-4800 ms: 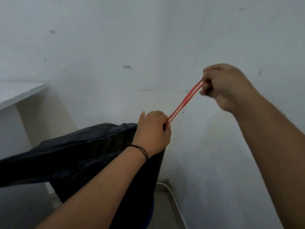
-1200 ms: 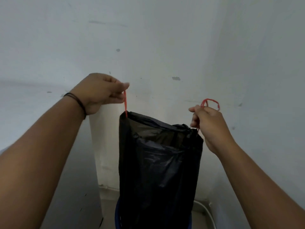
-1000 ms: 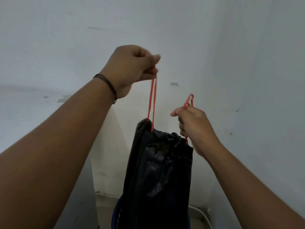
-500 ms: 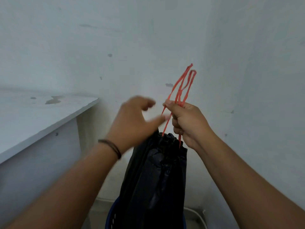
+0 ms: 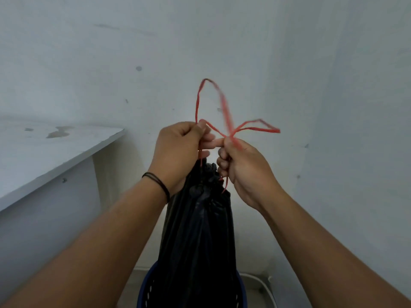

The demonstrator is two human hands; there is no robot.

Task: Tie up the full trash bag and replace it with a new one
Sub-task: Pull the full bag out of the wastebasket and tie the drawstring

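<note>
Head view: trash bag [image 5: 198,241] upright, cinched neck topmost.

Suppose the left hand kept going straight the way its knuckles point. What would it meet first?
The left hand points right, at the right hand. Their fingertips already nearly touch above the bag, so it would likely meet the right hand's fingers first; depth is unclear.

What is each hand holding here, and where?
Both hold the red drawstring just above the bag neck: left hand pinches one loop, right hand the other.
</note>
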